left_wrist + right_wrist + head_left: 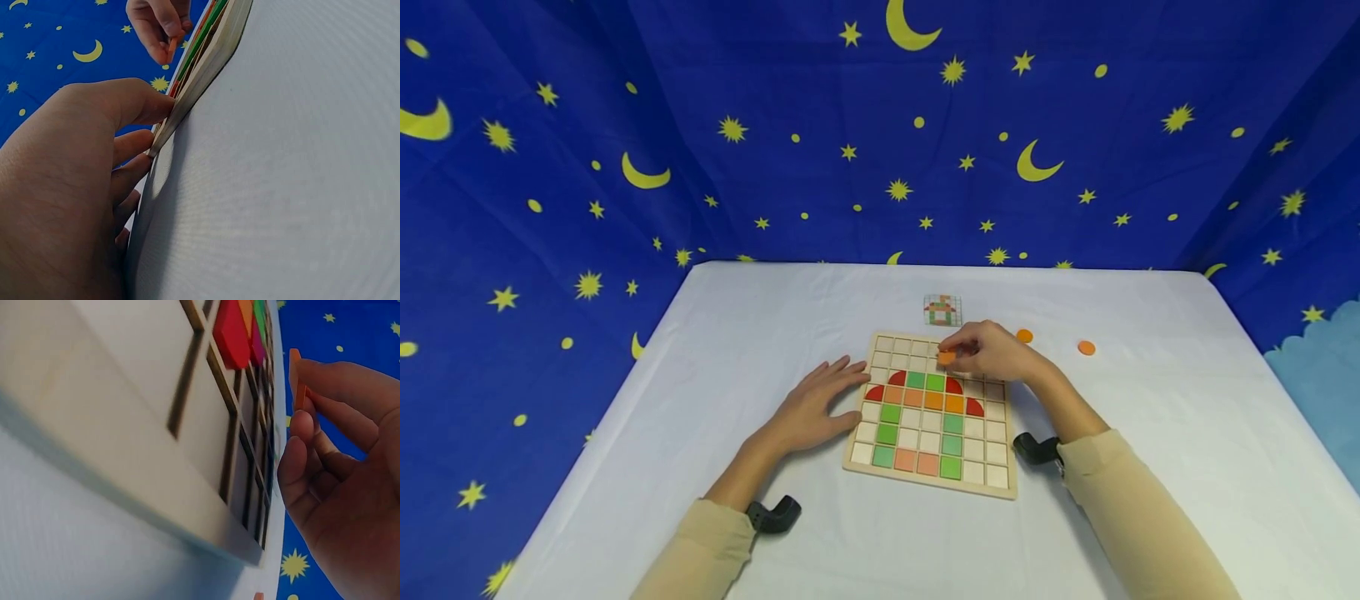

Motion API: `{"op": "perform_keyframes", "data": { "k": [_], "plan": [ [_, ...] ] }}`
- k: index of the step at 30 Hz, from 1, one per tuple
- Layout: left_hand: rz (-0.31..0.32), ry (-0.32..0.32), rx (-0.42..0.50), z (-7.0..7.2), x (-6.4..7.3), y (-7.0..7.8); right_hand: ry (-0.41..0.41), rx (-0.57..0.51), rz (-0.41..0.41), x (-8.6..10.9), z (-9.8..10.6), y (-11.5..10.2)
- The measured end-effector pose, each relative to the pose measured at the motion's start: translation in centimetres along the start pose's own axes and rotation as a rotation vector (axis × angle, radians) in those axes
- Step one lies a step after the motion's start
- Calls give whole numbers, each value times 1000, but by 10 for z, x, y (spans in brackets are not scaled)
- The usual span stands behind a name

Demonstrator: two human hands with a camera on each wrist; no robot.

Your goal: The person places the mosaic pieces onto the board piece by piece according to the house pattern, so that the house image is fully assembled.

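My right hand (996,350) pinches a small orange tile (946,357) between thumb and fingers above the upper part of a wooden grid board (925,482). The tile (294,375) shows edge-on in the right wrist view. At the board's left edge, my left hand (808,408) lies with fingers spread and relaxed, its thumb and fingertips touching the rim. On the board sit red curved pieces (975,407), green square tiles (887,435), and orange and salmon squares (933,401). They form a mushroom-like shape among bare cells.
Behind the board lies a small card (942,309) printed with a coloured grid pattern. To the right, an orange disc (1024,336) lies near my right hand, with another orange disc (1086,347) farther out. White cloth (775,317) covers the table; a blue starry curtain (820,92) hangs behind.
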State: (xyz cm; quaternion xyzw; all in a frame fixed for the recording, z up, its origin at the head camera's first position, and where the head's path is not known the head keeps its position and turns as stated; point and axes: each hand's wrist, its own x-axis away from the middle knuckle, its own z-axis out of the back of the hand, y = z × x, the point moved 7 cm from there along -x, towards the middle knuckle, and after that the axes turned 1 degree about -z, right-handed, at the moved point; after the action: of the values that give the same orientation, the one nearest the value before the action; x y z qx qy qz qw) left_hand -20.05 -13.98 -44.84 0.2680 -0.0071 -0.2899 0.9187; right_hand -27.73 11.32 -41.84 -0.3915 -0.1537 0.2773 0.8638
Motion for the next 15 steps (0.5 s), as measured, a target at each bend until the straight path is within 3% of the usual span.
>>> {"op": "perform_keyframes", "data": {
  "k": [15],
  "plan": [
    [17,-12,-8,0,-1,0,-57,42,30,-7,-14,-5]
  ]
}}
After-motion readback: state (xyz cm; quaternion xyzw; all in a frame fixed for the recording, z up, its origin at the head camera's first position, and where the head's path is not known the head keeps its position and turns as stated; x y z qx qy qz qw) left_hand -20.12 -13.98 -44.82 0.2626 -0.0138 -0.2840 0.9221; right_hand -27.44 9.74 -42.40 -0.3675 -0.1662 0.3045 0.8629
